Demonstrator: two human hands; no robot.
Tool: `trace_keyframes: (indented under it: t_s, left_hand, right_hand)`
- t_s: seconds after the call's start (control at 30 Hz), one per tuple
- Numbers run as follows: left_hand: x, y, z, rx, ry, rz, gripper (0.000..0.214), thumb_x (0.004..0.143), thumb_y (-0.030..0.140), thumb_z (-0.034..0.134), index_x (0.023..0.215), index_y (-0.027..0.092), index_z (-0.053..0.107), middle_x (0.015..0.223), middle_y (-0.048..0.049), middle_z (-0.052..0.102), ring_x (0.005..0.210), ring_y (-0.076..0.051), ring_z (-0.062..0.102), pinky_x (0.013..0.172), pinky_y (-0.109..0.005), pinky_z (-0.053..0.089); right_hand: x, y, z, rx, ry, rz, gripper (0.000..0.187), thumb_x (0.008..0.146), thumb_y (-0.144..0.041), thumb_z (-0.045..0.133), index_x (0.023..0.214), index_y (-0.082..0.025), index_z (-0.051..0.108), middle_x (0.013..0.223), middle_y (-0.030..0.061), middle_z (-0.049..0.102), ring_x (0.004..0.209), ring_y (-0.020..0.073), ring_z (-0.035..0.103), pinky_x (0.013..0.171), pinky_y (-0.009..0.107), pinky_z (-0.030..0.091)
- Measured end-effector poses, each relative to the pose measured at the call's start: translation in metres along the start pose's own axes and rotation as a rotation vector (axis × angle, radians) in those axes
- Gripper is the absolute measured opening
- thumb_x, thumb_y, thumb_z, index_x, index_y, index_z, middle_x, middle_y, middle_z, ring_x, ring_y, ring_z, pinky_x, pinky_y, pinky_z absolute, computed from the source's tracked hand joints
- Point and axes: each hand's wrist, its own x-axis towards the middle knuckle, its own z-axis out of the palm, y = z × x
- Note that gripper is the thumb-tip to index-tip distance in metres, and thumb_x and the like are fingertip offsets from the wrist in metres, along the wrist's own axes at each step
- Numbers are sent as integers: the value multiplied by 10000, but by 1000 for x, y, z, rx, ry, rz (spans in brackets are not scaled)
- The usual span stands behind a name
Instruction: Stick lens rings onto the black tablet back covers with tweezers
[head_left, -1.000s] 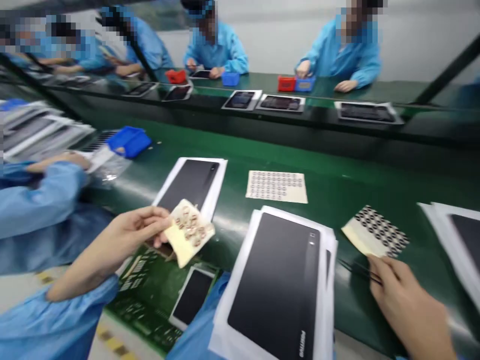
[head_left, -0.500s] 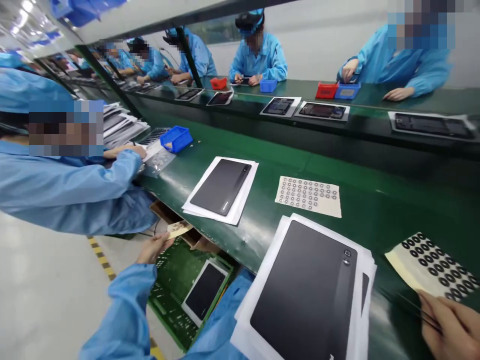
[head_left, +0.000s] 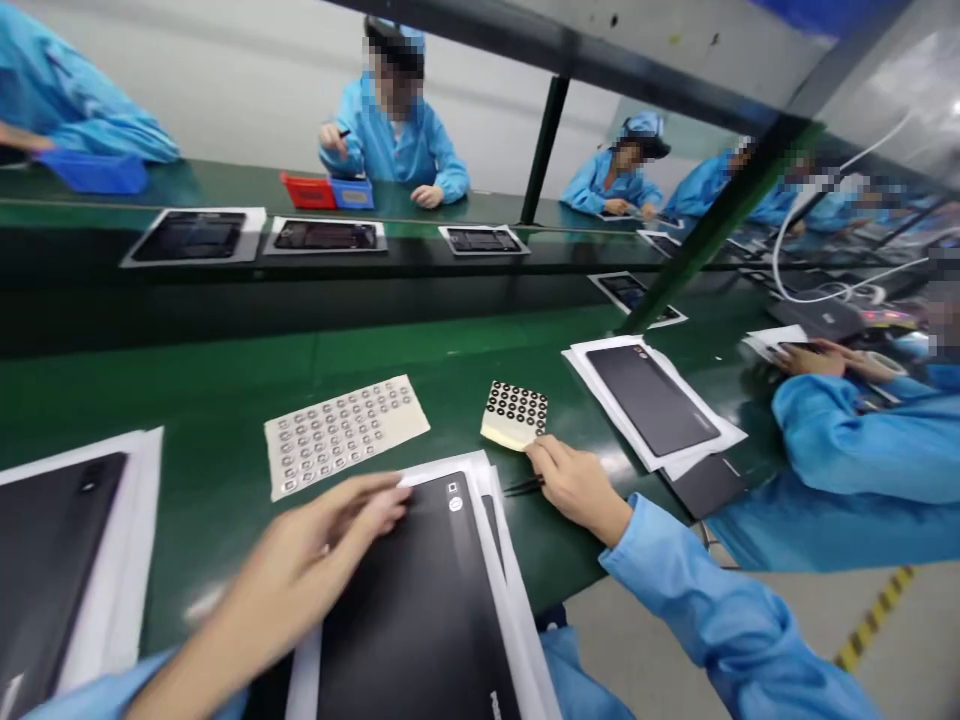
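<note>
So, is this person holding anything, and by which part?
The right hand holds tweezers by the shank, tips poking out; the left hand lies on a tablet, apparently gripping nothing.

A person's light-blue work smock (head_left: 585, 670), its long sleeves (head_left: 720, 610) running down to plain cuffs at the wrists, leaves the left hand (head_left: 315, 530) and right hand (head_left: 577, 490) bare.

The right hand (head_left: 576, 488) hides most of the tweezers (head_left: 523, 486).
</note>
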Motion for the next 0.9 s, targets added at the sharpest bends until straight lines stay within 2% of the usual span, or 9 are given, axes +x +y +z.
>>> trace_keyframes:
  t_s: [0.07,0.13,0.23,0.33,0.4,0.5,0.57,0.73,0.9]
  left_hand:
    - [52,12,32,117,-79,190,555,945,548,626,1411,253,565,1257,-104,700,1133,-279,674,1033,-453,544]
    - [93,24,60,326,-99,470,471,933,474,660,1350,258,628,1282,-98,662,1185,-286,624,1062,-459,497]
    - [120,36,91,508,-65,656,297,918,412,668,1143,227,725,1177,-101,659,1118,-299,607,1000,-450,488]
    - [118,44,106,479,10,538,300,931,483,622,867,208,724,906,-82,682,937,-292,646,891,-415,500]
    - [117,49,111,268,-149,316,411,926,561,611,718,216,696,740,-59,682,790,-265,678,800,-372,519]
    - [129,56,122,-193,-431,-45,462,923,615,610,807,189,746,781,-78,763,744,-240,736,753,-339,581]
    - [143,58,130,-470,-480,-179,400,950,530,629,931,149,750,941,-121,799,877,-233,767,852,-334,612]
    - [162,51,140,-702,-426,-278,210,901,179,740,1094,118,688,1095,-143,784,1003,-216,770,1019,-337,597]
    - [160,43,139,-701,-441,-297,287,901,144,740,1176,112,663,1136,-176,773,1009,-253,777,1005,-399,620]
  right_hand:
    - [2,-3,-1,17,0,40,314,972,-47,446,1189,-160,642,1124,103,669,880,165,639,624,238,423]
    - [-1,-2,-1,71,-13,90,285,1002,-100,480,1218,-199,638,1175,83,659,876,153,644,610,230,416]
    - [-9,6,1,203,-23,135,206,1038,-177,504,1177,-226,647,1175,55,669,893,137,660,665,215,448]
    - [-14,14,6,338,45,198,181,1056,-204,484,1138,-204,645,1148,57,688,938,133,671,733,208,480]
    - [-10,14,8,428,109,250,173,1048,-211,492,1125,-202,646,1130,57,692,951,134,670,742,203,487]
    - [3,9,12,567,195,313,196,987,-153,518,1112,-208,659,1094,53,685,964,147,661,797,224,504]
    - [14,5,14,684,250,325,241,925,-110,538,1097,-204,678,1054,49,681,958,161,657,831,250,511]
    - [30,17,15,915,291,463,184,964,-304,623,947,-179,757,916,58,700,850,172,645,795,278,498]
    - [31,40,16,953,163,522,380,895,-494,716,717,-161,755,706,19,670,658,139,572,638,255,427]
